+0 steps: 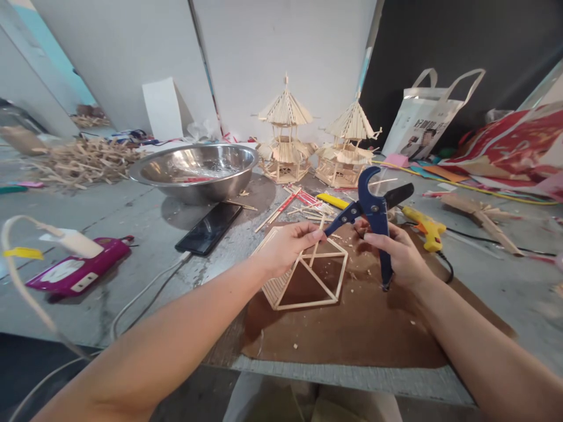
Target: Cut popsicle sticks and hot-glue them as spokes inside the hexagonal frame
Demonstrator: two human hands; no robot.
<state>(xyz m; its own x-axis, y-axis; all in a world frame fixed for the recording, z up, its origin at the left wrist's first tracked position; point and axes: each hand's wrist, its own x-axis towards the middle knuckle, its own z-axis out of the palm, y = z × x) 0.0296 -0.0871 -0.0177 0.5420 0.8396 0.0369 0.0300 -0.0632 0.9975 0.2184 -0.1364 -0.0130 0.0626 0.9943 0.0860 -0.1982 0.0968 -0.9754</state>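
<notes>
My right hand point(402, 249) is wrapped round one handle of a blue pipe cutter point(375, 205), whose hooked jaw and dark blade stand apart. The cutter's other handle reaches left to the fingertips of my left hand point(288, 246). Those fingers pinch a short thin wooden stick point(313, 257) that slants down from them. Below lies a flat hexagonal frame of wooden sticks point(308, 304) with crossing spokes. One section, at its left, is filled with parallel sticks, partly hidden by my left hand. Under the frame is a brown mat point(352, 340) with small offcuts on it.
Two stick pavilions point(285, 146) stand at the back. A steel bowl point(197, 187), a phone point(209, 228) and a purple power strip point(83, 266) are to the left. A yellow glue gun point(424, 227) with its cable lies right; a yellow utility knife point(333, 201) lies beyond the frame.
</notes>
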